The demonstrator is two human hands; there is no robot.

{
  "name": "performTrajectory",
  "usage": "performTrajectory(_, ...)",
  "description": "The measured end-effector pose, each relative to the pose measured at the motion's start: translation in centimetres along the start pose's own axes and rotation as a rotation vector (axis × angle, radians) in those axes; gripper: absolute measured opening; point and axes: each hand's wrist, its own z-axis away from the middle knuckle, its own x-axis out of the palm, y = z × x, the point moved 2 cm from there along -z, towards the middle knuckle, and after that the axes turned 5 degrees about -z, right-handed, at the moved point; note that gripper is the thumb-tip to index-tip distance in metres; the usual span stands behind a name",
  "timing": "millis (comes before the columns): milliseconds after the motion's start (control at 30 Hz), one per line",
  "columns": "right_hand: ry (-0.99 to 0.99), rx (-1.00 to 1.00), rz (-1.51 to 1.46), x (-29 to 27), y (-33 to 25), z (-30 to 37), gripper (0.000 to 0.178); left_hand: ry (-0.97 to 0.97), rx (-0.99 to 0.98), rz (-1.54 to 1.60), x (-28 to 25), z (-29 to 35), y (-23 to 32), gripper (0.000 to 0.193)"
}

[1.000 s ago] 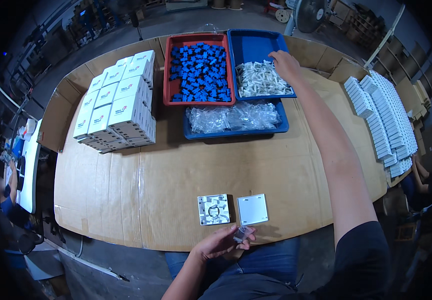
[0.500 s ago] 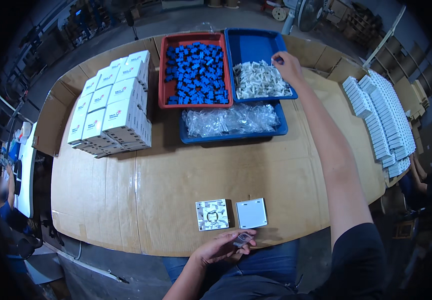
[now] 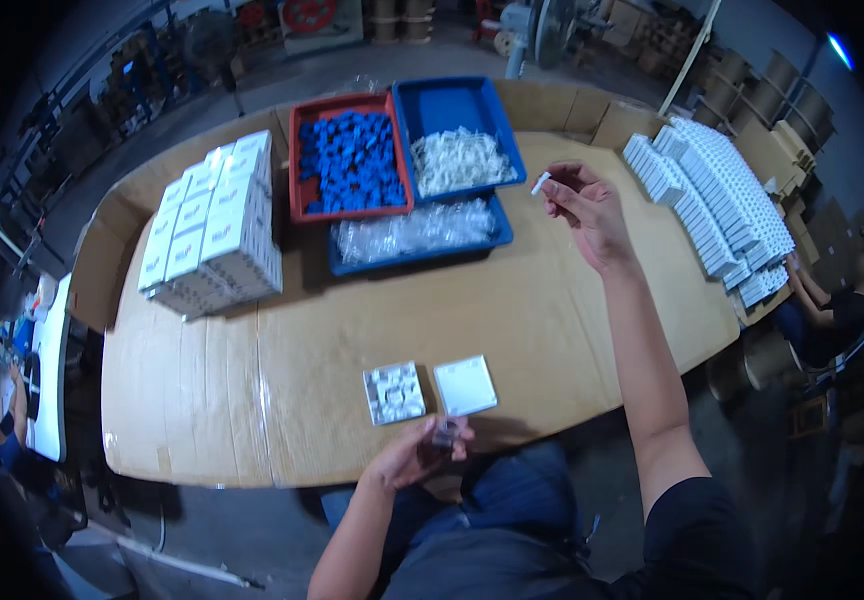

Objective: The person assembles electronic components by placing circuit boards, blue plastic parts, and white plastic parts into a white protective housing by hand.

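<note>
The right hand (image 3: 592, 218) has moved back from the blue tray (image 3: 444, 103), fingertips pinching a white piece (image 3: 541, 184); the left hand (image 3: 407, 456) has its fingers curled around a clear packet (image 3: 445, 434). Base (image 3: 393, 394) and cover (image 3: 465, 385) lie unjoined by the cardboard tabletop (image 3: 332, 320)'s near edge; boxes (image 3: 202, 222) stack toward its left edge, dim floor (image 3: 372, 65) beyond.

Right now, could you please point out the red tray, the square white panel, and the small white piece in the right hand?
Red tray (image 3: 301, 182), head view, its left wall.
Square white panel (image 3: 465, 385), head view, middle of its upper face.
Small white piece (image 3: 540, 184), head view, middle of its visible part.
</note>
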Motion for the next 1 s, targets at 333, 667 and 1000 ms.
performTrajectory(333, -0.123, 0.353, 0.083, 6.5, 10.1, 18.1, 0.014, -0.007, 0.092, 0.076, 0.8, -1.1, 0.8, 0.052)
performTrajectory(667, -0.496, 0.213, 0.524, 9.5, 9.0, 18.1, 0.012, 0.089, 0.063, -0.076, 0.7, -0.1, 0.6, 0.052)
performTrajectory(1000, -0.744, 0.338, 0.474, 10.1, 9.7, 17.3, 0.010, 0.014, 0.154, -0.150, 0.7, -0.4, 0.6, 0.046)
